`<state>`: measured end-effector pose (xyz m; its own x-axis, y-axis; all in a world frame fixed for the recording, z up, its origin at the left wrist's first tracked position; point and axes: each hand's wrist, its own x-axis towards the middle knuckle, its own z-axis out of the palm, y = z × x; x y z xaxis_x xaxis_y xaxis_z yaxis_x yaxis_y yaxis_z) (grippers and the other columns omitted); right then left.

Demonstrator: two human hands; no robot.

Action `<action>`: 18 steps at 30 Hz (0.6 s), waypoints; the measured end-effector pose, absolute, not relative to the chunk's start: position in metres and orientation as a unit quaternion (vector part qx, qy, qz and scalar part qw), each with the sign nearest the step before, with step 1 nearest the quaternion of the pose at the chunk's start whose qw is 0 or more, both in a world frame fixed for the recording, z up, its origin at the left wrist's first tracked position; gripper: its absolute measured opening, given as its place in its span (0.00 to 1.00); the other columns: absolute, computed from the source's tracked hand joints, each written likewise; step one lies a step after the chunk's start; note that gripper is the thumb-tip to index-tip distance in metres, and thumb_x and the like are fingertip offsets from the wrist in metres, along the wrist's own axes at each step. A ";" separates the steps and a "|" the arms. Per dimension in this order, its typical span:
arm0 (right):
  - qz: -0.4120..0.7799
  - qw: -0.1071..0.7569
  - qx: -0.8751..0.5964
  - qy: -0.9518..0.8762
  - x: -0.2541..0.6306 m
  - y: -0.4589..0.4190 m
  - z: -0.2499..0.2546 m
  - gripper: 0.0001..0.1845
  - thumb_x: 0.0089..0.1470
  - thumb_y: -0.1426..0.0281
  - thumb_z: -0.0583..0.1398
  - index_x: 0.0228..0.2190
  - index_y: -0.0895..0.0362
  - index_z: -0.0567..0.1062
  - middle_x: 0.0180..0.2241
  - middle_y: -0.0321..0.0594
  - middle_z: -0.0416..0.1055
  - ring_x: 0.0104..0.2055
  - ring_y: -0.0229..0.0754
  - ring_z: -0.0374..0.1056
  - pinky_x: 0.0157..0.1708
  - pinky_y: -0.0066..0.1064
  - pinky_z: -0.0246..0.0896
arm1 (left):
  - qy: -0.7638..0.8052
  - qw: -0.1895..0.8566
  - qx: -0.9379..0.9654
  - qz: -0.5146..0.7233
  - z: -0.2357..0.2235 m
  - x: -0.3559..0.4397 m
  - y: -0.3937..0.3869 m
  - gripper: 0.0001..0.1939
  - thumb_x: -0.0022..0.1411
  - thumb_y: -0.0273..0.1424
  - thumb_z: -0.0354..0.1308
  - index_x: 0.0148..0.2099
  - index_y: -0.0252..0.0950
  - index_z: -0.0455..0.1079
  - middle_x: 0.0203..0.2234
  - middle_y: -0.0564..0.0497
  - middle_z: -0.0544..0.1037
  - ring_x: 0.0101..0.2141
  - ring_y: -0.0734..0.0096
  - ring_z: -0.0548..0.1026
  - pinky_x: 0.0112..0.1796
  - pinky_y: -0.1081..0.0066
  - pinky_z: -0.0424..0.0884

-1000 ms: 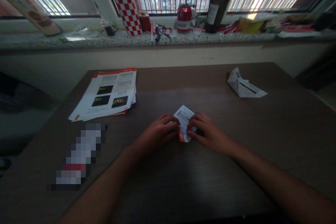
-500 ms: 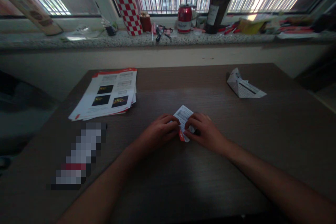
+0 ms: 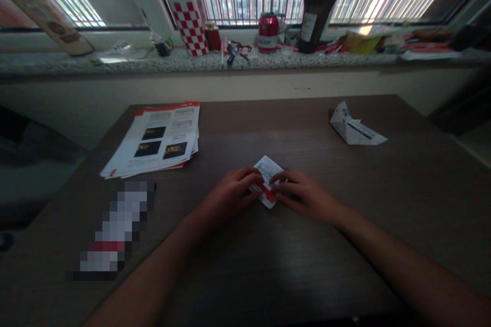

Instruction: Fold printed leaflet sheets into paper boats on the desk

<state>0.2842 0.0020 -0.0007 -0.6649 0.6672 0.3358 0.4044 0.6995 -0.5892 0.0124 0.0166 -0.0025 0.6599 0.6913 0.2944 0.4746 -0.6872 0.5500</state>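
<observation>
A small folded paper [image 3: 267, 167], white with print and a red-orange strip, lies on the table between my hands, one corner pointing toward me. My left hand [image 3: 240, 189] grips its left side, fingertips on top and thumb lower down; the left corner is hidden beneath the fingers. From the other side, my right hand [image 3: 301, 191] rests its fingertips at the right edge, with the fingers apart and slightly bent. Farther back at the right stands a folded paper shape [image 3: 358, 130] with printed text, away from both hands.
The dark brown table [image 3: 238, 265] carries a stack of printed sheets [image 3: 169, 122] at the back left. A pixelated dark-edged object [image 3: 115, 230] lies beside my left forearm. Along the windowsill [image 3: 130, 64] stand a checkered bottle [image 3: 191, 28], a red can [image 3: 268, 30] and a dark cup [image 3: 314, 20].
The small paper's red part now shows as a diagonal strip across its lower half. My right fingers have spread and loosened from their pinch. The view has tilted slightly.
</observation>
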 end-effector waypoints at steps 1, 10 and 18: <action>0.247 0.278 -0.307 -0.876 0.286 0.002 -0.001 0.09 0.69 0.68 0.60 0.48 0.50 0.78 0.54 0.45 0.74 0.56 0.48 0.71 0.55 0.44 0.69 | 0.330 0.220 0.886 0.241 -0.003 0.012 0.017 0.13 0.69 0.26 0.64 0.54 0.40 0.73 0.54 0.46 0.76 0.53 0.58 0.76 0.53 0.57 0.73; 0.180 0.212 -0.289 -0.916 0.302 0.004 0.001 0.15 0.66 0.64 0.64 0.53 0.50 0.78 0.63 0.49 0.69 0.66 0.56 0.64 0.62 0.54 0.64 | 0.331 0.214 0.900 0.188 0.002 0.008 0.014 0.11 0.70 0.27 0.64 0.53 0.44 0.77 0.54 0.48 0.76 0.54 0.57 0.75 0.55 0.54 0.72; 0.177 0.186 -0.283 -0.924 0.305 0.006 -0.005 0.16 0.68 0.66 0.62 0.55 0.52 0.78 0.64 0.50 0.69 0.68 0.53 0.64 0.65 0.51 0.62 | 0.320 0.236 0.903 0.163 0.009 0.000 0.016 0.17 0.69 0.29 0.65 0.58 0.47 0.75 0.62 0.47 0.72 0.59 0.55 0.74 0.58 0.53 0.72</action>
<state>0.3050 0.0060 -0.0054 -0.7705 0.5891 0.2436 0.4576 0.7772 -0.4320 0.0003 0.0157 0.0086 0.7420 0.6548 0.1439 0.5002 -0.6836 0.5316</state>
